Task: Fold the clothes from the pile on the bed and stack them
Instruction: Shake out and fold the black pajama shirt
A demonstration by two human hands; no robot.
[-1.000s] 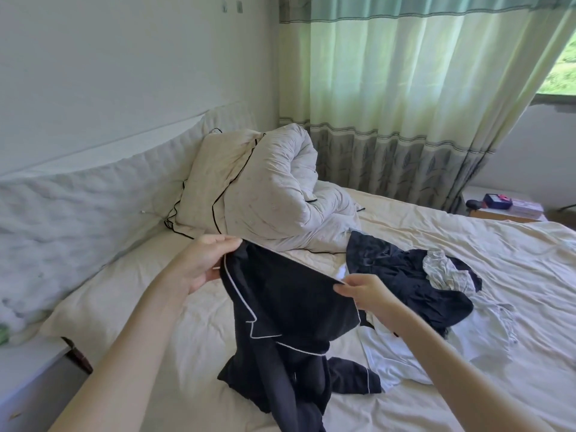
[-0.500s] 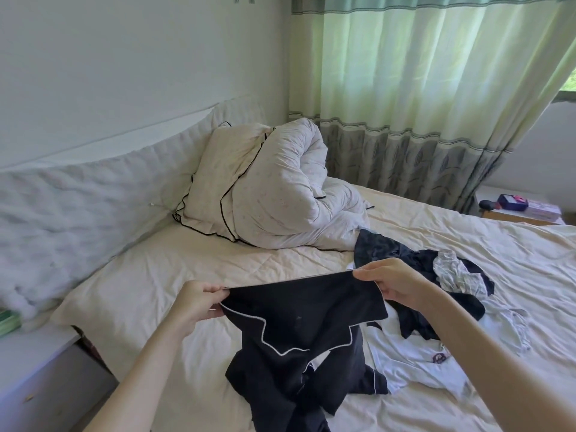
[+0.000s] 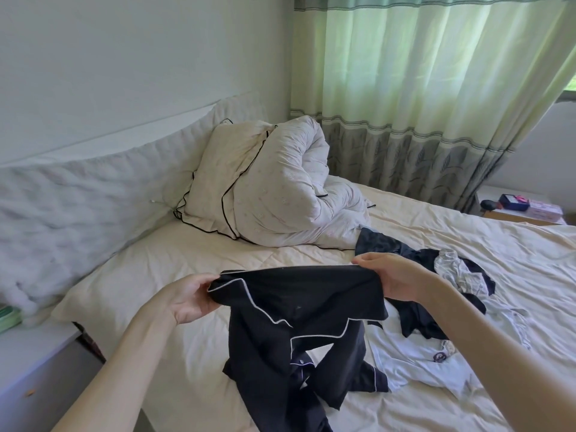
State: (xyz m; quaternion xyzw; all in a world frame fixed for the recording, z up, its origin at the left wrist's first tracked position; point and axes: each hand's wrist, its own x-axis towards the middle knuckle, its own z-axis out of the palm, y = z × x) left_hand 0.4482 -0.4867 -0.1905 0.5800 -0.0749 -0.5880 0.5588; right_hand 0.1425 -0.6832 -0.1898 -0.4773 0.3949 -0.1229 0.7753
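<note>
Both hands, left hand (image 3: pixel 187 296) and right hand (image 3: pixel 396 277), fingers pinching dark shirt (image 3: pixel 299 310) taut.

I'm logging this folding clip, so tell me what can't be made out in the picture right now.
- Head view: the dark shirt runs off the bottom edge.
- Head view: both hands have fingertips tucked behind the shirt's top edge.
- Head view: the clothes pile is tangled, piece count unclear.
- Head view: items on the side table are too small.

Head-worn view, looking forward and down, close over bed (image 3: pixel 467 244)
</note>
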